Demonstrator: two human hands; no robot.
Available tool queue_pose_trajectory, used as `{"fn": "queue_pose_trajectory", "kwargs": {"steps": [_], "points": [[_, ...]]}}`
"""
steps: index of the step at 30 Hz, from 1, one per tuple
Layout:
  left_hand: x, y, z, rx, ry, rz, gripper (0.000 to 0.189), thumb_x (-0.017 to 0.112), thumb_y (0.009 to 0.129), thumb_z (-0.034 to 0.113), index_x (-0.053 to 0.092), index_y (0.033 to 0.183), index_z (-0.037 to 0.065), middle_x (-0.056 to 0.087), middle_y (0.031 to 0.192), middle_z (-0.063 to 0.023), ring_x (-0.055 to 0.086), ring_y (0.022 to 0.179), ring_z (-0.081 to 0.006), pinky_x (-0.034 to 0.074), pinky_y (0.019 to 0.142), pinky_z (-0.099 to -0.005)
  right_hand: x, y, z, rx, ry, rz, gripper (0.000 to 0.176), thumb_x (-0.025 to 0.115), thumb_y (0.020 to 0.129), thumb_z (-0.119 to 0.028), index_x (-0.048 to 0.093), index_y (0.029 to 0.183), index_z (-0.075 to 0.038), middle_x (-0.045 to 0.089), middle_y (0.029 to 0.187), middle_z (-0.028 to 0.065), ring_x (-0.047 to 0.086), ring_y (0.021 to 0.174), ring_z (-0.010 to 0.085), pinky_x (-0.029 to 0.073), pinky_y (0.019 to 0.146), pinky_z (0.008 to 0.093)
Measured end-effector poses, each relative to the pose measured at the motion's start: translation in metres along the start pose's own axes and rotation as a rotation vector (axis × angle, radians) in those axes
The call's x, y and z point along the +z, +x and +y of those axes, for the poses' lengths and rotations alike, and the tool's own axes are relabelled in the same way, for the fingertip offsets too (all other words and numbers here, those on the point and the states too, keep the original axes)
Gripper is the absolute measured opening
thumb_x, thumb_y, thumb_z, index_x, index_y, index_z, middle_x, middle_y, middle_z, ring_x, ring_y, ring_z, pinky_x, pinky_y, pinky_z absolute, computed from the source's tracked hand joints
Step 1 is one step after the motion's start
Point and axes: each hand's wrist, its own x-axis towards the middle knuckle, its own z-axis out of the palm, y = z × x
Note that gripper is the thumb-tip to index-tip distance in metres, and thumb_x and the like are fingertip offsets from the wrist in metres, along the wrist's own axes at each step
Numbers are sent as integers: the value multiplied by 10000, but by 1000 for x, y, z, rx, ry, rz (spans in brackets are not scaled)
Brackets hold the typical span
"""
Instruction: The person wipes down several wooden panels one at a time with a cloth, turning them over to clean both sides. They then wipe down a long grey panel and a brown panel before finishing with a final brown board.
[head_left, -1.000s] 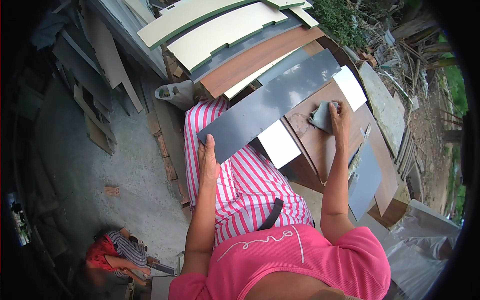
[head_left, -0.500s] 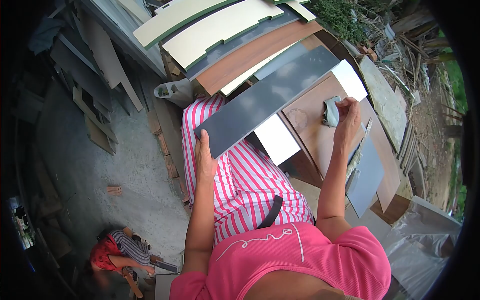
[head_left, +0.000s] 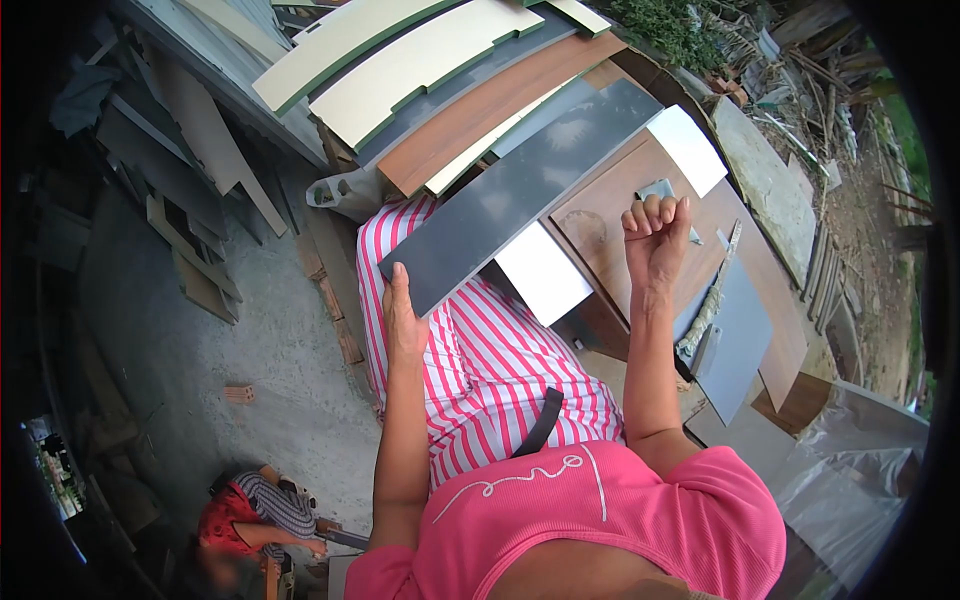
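Note:
A long dark grey board [head_left: 520,190] with a glossy face slants across my lap and the pile in front of me. My left hand [head_left: 402,315] grips its near end, thumb on top and the other fingers hidden underneath. My right hand [head_left: 656,235] is raised over the brown wooden panel [head_left: 590,225], its fingers curled in. Parts of a grey-green cloth [head_left: 655,188] show behind and beside those fingers; the rest is hidden by the hand. White boards [head_left: 545,275] stick out from under the grey board.
Cream boards [head_left: 385,90] and a reddish-brown board [head_left: 500,110] lie stacked ahead. A crusted stick [head_left: 712,305] and a blue-grey panel [head_left: 735,345] lie on the right. Panels lean at left [head_left: 165,150]. Another person [head_left: 255,520] bends low at lower left, near a brick [head_left: 239,394].
My right hand has moved left and toward me, and its fingers are more curled. The cloth, hanging in plain sight before, is now mostly behind the hand. My left hand keeps its grip.

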Motion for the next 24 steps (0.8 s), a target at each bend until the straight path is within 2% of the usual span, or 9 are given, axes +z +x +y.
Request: {"fn": "queue_pose_trajectory", "kwargs": {"steps": [3,6,8,9,11,14,24], "points": [[-2,0,-1,3,6,1,746,544,864,532,390,1280,-68,462,1251,-158,467,1149,-235,398,958,-337,-5,1,0,23,61,20,367,412,977,-348,426,688,-121,319,614,-19,330,573,107,334,588,279],[-3,1,-2,0,13,15,747,543,867,530,383,1287,-67,459,1255,-162,461,1157,-235,393,965,-337,-7,2,3,29,128,52,342,425,974,-331,428,704,-121,349,629,-12,368,594,114,385,637,296],[-3,1,-1,-4,17,28,748,544,867,527,378,1292,-67,457,1258,-164,457,1162,-236,390,970,-337,-4,2,5,15,163,108,321,442,969,-311,416,718,-112,379,648,4,412,622,132,459,775,359],[-2,-1,2,-12,7,5,751,548,866,524,373,1296,-67,454,1261,-167,452,1168,-239,384,977,-338,-5,2,5,13,162,109,321,442,969,-311,416,718,-112,379,648,4,412,622,132,459,775,359],[2,-3,6,-23,-5,-18,753,553,865,520,368,1300,-67,451,1264,-170,448,1175,-241,379,983,-339,-8,2,6,20,160,115,319,454,963,-299,399,720,-99,394,664,20,434,643,151,448,928,442],[3,-5,8,-46,8,-5,759,563,861,515,358,1306,-64,435,1277,-176,433,1191,-253,371,993,-349,-9,2,7,26,166,115,312,444,968,-289,425,726,-92,422,670,22,466,661,163,404,994,470],[-4,0,3,-59,2,11,770,566,859,515,341,1322,-58,418,1297,-177,417,1207,-264,372,993,-369,-13,2,11,14,139,157,323,453,963,-295,398,719,-89,392,679,32,432,661,168,423,974,474]]}}
